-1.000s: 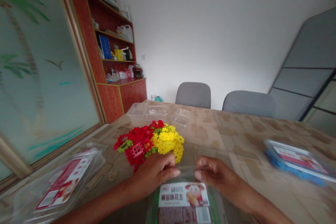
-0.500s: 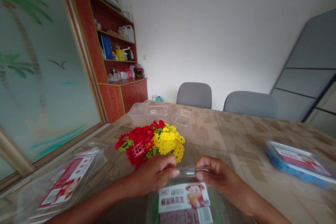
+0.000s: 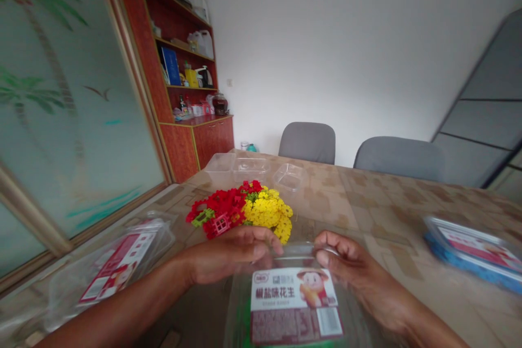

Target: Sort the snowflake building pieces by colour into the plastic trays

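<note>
A clear plastic box (image 3: 240,315) with a white and maroon label (image 3: 293,304) is close in front of me, green pieces showing through it. My right hand (image 3: 342,255) pinches the far right corner of its lid between thumb and fingers. Over the far left corner is my left hand (image 3: 232,255), its fingers stretched out and slightly blurred; whether they touch the rim is unclear. Just beyond the hands lies a pile of red plastic pieces (image 3: 224,206) beside yellow flower-shaped pieces (image 3: 267,209), with some light green ones among them.
At left lies a clear labelled container (image 3: 118,263). A closed box of blue pieces (image 3: 473,255) sits at right. Clear trays (image 3: 250,168) stand toward the table's far edge. Two grey chairs (image 3: 306,142) and a wooden cabinet (image 3: 196,144) are beyond the patterned table (image 3: 391,201).
My left fingers have loosened from a pinch at the lid's rim and stretched out. The right hand still grips its corner. The whole view has shifted slightly.
</note>
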Demonstrator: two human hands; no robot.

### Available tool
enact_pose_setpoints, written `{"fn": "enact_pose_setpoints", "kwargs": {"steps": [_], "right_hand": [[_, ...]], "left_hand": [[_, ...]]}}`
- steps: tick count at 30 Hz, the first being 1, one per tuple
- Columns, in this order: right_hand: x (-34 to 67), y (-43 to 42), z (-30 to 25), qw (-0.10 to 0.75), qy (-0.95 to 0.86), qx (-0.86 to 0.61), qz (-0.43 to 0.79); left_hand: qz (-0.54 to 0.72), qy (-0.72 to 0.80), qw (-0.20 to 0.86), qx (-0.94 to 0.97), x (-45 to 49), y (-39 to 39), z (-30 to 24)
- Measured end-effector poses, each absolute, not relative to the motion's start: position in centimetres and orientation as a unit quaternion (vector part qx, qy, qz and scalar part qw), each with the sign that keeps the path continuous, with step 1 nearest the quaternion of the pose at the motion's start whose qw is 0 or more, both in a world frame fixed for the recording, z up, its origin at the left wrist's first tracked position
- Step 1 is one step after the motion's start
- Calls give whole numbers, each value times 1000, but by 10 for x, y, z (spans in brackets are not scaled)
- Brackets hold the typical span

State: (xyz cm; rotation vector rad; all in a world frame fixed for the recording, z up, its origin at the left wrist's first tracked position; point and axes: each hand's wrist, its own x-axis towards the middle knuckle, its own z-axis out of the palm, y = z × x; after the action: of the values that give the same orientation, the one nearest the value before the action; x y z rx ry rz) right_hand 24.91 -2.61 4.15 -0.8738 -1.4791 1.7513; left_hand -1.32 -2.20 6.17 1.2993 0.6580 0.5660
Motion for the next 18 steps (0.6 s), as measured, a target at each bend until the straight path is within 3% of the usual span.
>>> {"fn": "enact_pose_setpoints", "kwargs": {"steps": [7, 12, 18], "right_hand": [[258, -26, 49, 353, -557, -381, 649], [260, -25, 55, 372, -575, -399, 610], [263, -6, 46, 380, -673, -432, 465]], "left_hand": [[280, 306, 711, 568, -10, -26, 64], [294, 402, 601, 625, -17, -21, 67], [428, 504, 435, 611, -77, -16, 120]]}}
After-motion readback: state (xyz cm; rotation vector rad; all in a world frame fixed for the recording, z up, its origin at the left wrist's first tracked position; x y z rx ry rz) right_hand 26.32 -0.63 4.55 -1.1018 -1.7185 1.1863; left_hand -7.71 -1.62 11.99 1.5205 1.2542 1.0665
